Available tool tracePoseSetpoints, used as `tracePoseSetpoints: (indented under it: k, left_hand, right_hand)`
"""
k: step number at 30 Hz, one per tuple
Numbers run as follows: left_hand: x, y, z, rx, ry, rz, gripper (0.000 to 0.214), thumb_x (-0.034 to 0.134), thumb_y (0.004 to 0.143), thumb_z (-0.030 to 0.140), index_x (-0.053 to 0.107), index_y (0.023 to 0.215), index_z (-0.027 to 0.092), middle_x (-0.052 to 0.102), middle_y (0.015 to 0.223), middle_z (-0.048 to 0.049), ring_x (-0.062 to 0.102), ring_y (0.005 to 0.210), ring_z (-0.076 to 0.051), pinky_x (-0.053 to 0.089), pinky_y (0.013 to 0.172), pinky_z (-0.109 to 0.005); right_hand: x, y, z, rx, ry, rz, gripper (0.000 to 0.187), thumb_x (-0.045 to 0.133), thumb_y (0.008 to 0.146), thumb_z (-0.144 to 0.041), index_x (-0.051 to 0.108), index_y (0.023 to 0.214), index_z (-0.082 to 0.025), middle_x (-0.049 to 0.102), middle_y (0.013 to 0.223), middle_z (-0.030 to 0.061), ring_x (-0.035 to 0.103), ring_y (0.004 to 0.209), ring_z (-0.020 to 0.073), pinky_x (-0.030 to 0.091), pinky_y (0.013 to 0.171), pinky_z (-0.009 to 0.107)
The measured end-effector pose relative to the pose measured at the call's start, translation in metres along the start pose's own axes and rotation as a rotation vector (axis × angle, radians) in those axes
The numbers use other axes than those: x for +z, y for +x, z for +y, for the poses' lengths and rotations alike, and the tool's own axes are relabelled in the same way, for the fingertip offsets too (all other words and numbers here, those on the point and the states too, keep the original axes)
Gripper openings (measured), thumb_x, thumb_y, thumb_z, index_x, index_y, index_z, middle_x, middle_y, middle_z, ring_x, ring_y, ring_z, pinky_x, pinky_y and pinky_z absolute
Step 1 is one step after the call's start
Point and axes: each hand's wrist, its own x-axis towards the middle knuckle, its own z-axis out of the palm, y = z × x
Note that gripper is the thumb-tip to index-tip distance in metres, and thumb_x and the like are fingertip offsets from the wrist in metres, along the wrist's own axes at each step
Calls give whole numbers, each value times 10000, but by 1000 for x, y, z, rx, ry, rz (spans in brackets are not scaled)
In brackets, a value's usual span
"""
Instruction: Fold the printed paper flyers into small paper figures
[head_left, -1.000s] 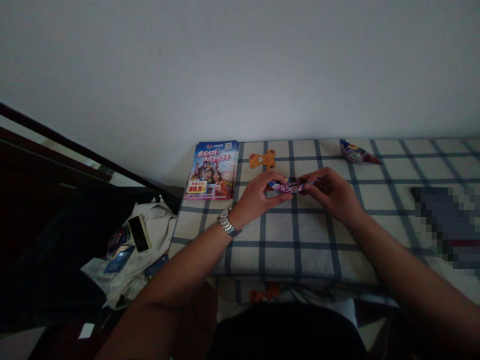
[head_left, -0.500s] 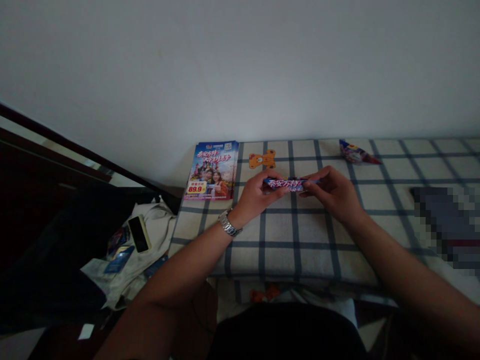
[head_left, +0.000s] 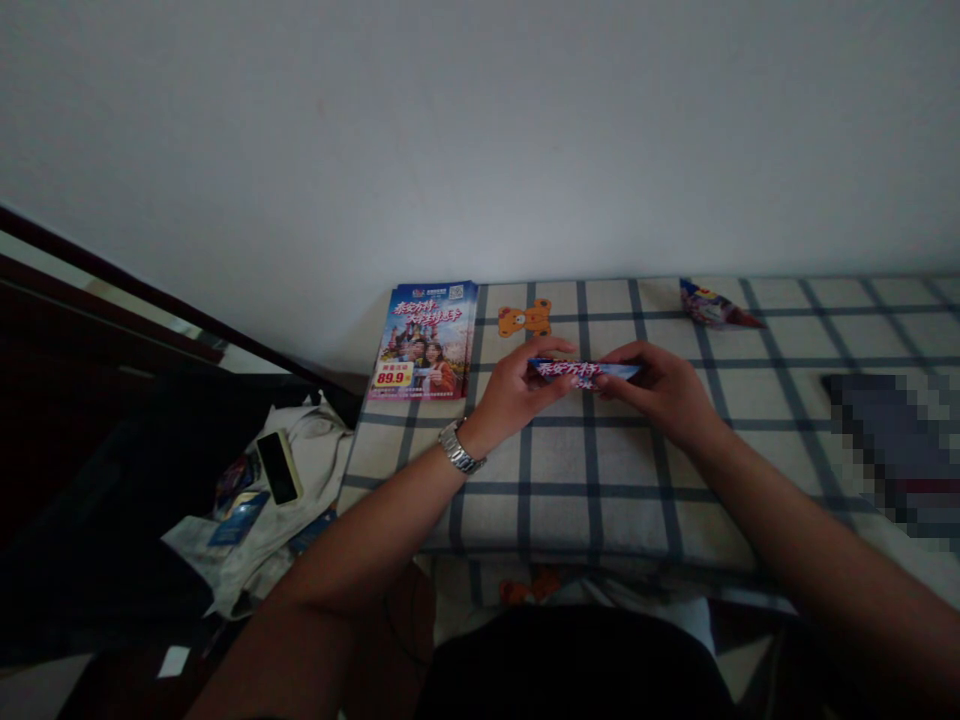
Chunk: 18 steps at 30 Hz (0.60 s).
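Both hands pinch one folded leaflet strip (head_left: 583, 371), blue and pink with white lettering, just above the checked cloth (head_left: 600, 460). My left hand (head_left: 517, 388), with a metal watch on its wrist, grips the strip's left end. My right hand (head_left: 660, 390) grips its right end, fingers curled over the top edge. The strip lies almost flat and narrow between them.
A stack of colourful leaflets (head_left: 424, 340) lies at the cloth's far left corner. An orange bear figure (head_left: 526, 319) sits beside it. A folded paper piece (head_left: 712, 305) rests at the back right. A phone (head_left: 277, 467) lies on clothes left of the table.
The leaflet strip has been flattened and turned more edge-on. My right hand's fingers have come down over its right end. Both hands stay in the same spot.
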Motion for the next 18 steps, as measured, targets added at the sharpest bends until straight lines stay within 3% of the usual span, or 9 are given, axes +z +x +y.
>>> tracePoseSetpoints:
  k: [4, 18]
  left_hand:
    - [0, 1, -1, -22, -6, -21, 267, 772, 937, 379, 703, 1141, 220, 757, 1077, -51, 714, 934, -159, 588, 798, -277]
    - [0, 2, -6, -87, -47, -57, 258, 727, 973, 435, 721, 1113, 218, 773, 1042, -52, 724, 882, -142, 582, 739, -255]
  right_hand:
    - [-1, 0, 0, 23, 2, 17, 413, 865, 784, -586, 714, 955, -243, 789, 815, 47, 771, 699, 246, 674, 644, 377]
    - [-3, 0, 3, -45, -78, 11, 352, 841, 832, -527, 722, 994, -238, 790, 894, 52, 767, 763, 242, 648, 676, 376]
